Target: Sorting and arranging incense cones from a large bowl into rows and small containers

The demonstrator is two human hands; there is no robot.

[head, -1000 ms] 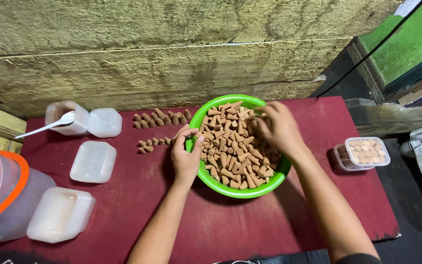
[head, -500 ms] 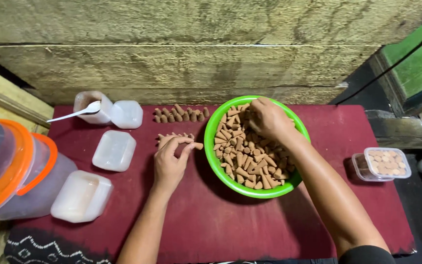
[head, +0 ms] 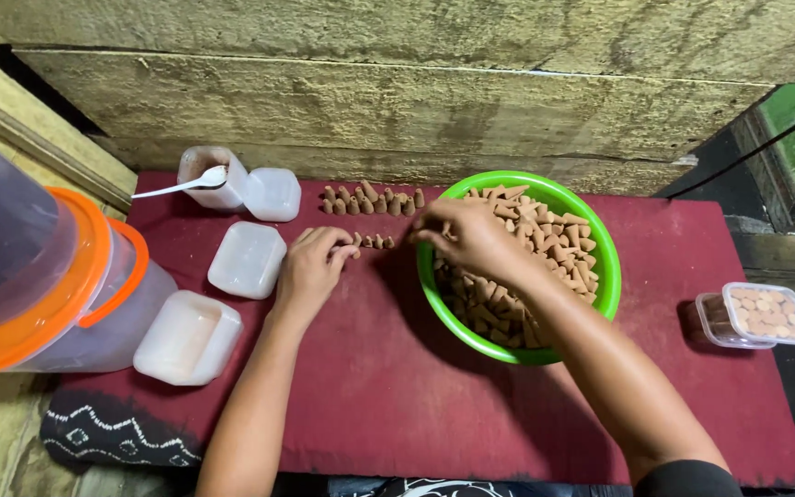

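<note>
On the dark red surface [head: 471,405], seen from the head camera, a bright green bowl [head: 607,276] heaped with small brown cones [head: 545,244] stands right of centre, against a rough plank wall. Two rows of cones lie left of the bowl: a back row [head: 372,199] near the wall, mostly upright, and a shorter front row [head: 374,242] just beside the left hand [head: 313,265]. The left hand rests palm down on the surface, fingers curled, its fingertips touching the near end of the front row; whether a cone sits between them cannot be told. The right hand [head: 466,237] reaches across the bowl's left rim toward the front row, wrist raised, fingers pinched together as if on a cone, though the cone itself is hidden. Setting cones well appears to call for placing each base flat, close beside its neighbour without tipping it, and keeping the row straight. Both forearms enter from the lower edge, the right one crossing over the bowl. At left stand a large translucent jug with an orange lid [head: 39,276], two empty clear tubs [head: 247,260] [head: 188,339], and an open tub with a white spoon [head: 181,185]. At far right sits a lidded tub of pale round tablets [head: 756,314].
</note>
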